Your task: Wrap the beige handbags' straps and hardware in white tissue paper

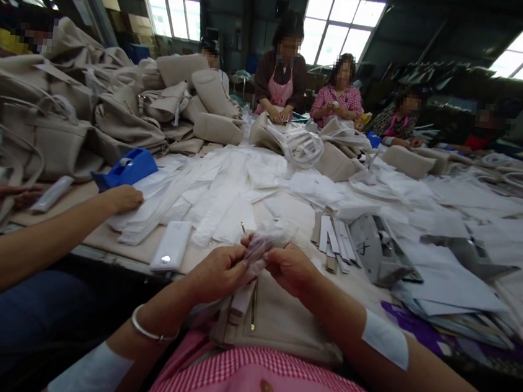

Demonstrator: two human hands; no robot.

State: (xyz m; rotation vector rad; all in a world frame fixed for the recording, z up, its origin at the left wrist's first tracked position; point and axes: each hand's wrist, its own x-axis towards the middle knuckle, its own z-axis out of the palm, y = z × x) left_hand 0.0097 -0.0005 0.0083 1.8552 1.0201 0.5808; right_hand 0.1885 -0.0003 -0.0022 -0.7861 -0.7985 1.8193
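Translucent and thin, a crumpled wrapping (263,249) is between the two hands of the person, above the middle of the near edge of the table (92,228); whether it is plastic film or tissue, I cannot tell. The left hand (221,270) has its thumb and fingers closed on one side of this wrapping, and the right hand (294,268) pinches it from the other side, so both grips are small and have almost no opening. Directly under the hands is a beige handbag (298,318), lying flat at the near edge, with a gold-coloured zipper (254,307) and a short strap (239,303) beside the zipper. It is just before the pink apron (264,386) of the person.

To the left along the near edge lies a white rectangular device (171,246). Further left, a co-worker's hand (123,199) rests on a stack of white sheets (148,203), near a blue tape dispenser (131,170). To the right of the hands are narrow card strips (334,238), and just beside them stands a grey tape dispenser (380,249). White papers (457,288) are piled toward the right part of the near edge, with a purple sheet (409,327) partly under them.

At the left end of the table a large heap of beige bags (130,107) is raised. Behind the far edge, one person in a striped apron (279,92) and another in a checked shirt (337,101) are working with their hands.
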